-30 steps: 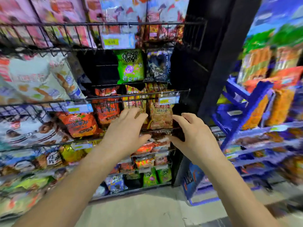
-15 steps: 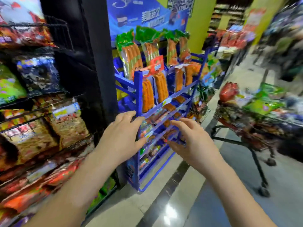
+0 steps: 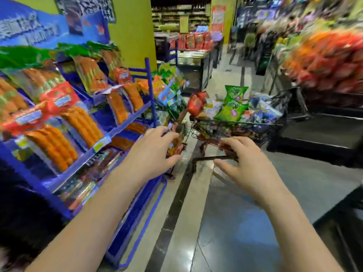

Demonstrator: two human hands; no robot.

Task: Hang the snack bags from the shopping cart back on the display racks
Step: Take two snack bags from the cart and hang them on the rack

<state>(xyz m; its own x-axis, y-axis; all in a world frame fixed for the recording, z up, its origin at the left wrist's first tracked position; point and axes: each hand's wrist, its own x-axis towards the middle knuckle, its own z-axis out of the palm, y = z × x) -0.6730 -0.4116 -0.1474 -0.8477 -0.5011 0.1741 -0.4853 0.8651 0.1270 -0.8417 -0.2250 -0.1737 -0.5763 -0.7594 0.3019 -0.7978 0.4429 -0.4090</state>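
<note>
Bags [image 3: 231, 107]: heaped in the cart [image 3: 255, 132], piled above its rim; green ones on top, a red one at the near-left corner; blurred, so prints are unreadable
Cart: dark wire basket standing in the aisle, ahead of both hands, just right of the blue rack [image 3: 117, 128]
Left hand [image 3: 151, 154]: empty; fingers spread and half-curled, grasping nothing; raised in front of the blue rack's end, short of the cart
Right hand [image 3: 247, 161]: empty; fingers loosely bent, palm down, holding nothing; in line with the cart's lower frame, contact not discernible
Blue rack: left of the aisle; orange sausage packs on sloped shelves; not clearly a hanging rack
Floor [image 3: 225, 222]: glossy tile with a dark strip running toward the cart
Step, as judged: reaching for the cart to fetch a bag; nothing in hand to hang
Next move, as judged: extend over the rim; pinch one top bag near its header, the green being closest to reach; lift it clear of the heap without dragging neighbours out; then find the matching peg
Progress, as judged: many bags left in the cart
</note>
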